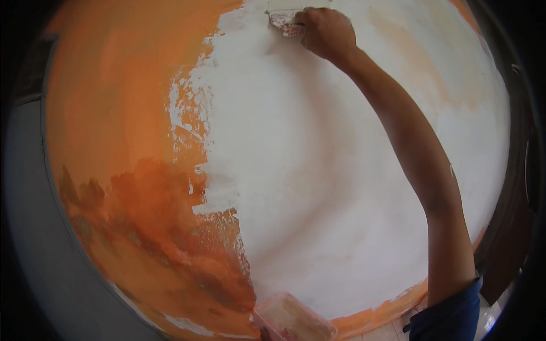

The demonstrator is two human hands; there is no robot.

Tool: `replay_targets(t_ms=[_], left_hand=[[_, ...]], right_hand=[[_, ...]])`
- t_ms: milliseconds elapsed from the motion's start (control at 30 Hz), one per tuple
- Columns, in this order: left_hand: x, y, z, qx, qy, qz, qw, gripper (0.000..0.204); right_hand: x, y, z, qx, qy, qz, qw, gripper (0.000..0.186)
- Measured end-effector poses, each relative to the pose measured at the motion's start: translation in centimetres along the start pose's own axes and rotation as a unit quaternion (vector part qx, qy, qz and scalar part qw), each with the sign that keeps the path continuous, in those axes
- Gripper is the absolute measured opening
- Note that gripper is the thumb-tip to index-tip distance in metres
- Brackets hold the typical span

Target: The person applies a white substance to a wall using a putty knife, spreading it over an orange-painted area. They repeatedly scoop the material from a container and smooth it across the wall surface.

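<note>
High on the wall, my right hand is closed around a putty knife smeared with white and pinkish-red material. Its blade is at the white-coated surface, and the arm stretches up from the lower right. At the bottom edge, a translucent pinkish plastic tub is tilted so that its inside shows, with pale residue and reddish smears. Only a bit of my left hand shows at the tub's left side, gripping it; most of that hand is out of the picture.
Orange paint covers the left part of the wall, with a ragged border against the white. Along the far left runs a grey panel. A dark brown upright surface stands at the right, and pale floor tiles show below.
</note>
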State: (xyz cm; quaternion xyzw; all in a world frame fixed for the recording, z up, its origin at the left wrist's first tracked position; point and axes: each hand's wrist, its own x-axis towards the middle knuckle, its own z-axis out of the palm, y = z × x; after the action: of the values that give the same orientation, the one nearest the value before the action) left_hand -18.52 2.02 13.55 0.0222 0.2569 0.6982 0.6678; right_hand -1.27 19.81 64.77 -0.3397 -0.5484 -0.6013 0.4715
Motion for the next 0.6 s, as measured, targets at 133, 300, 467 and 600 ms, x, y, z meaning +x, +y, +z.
replay_targets(t_ms=[133, 300, 467, 600], left_hand=[[-1.1, 0.9, 0.3, 0.020, 0.018, -0.006, 1.000, 0.064], [-1.4, 0.8, -1.4, -0.010, 0.015, 0.011, 1.000, 0.063], [-1.8, 0.8, -1.1, -0.021, 0.023, -0.002, 1.000, 0.064], [-1.2, 0.4, -1.8, -0.017, 0.020, -0.014, 1.000, 0.069]], right_hand=[[-2.8, -1.2, -1.1, 0.001, -0.086, 0.005, 0.996, 0.027], [-1.9, 0.9, -3.8, 0.075, -0.053, 0.008, 0.996, 0.024], [5.3, 4.8, -2.6, -0.013, -0.001, 0.100, 0.995, 0.020], [4.5, 5.3, -0.6, -0.025, -0.026, 0.100, 0.994, 0.013]])
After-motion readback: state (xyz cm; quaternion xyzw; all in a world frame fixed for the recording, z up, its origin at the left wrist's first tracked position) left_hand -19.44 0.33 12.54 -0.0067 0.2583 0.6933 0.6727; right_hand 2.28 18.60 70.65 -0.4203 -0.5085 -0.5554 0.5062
